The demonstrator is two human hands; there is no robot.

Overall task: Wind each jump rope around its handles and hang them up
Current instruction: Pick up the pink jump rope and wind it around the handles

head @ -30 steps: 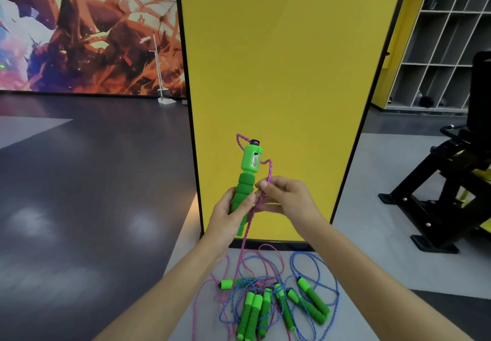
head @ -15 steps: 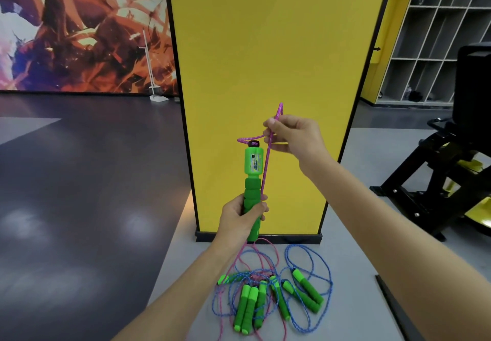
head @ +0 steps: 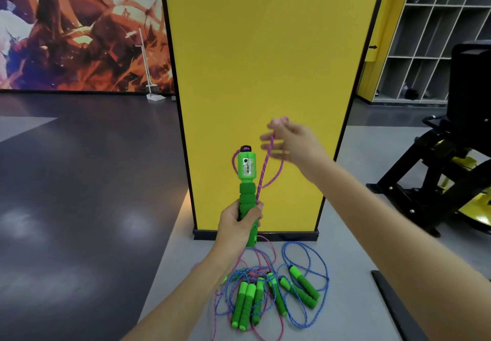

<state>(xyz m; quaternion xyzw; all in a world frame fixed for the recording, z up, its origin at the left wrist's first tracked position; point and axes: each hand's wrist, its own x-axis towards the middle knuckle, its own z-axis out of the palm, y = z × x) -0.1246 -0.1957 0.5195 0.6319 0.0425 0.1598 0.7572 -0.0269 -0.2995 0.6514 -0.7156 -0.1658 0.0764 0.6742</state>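
Right hand [head: 292, 141] lifts pink rope [head: 261, 173] higher, its grip lost in blur. Left hand [head: 236, 223] clasps green handle [head: 246, 170]; winding is barely begun.

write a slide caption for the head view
The left hand grips a green handle upright, its pink rope looped over the raised right hand, more jump ropes on the floor.

Rope pile [head: 245, 303] on floor [head: 345, 274] before panel [head: 265, 61].
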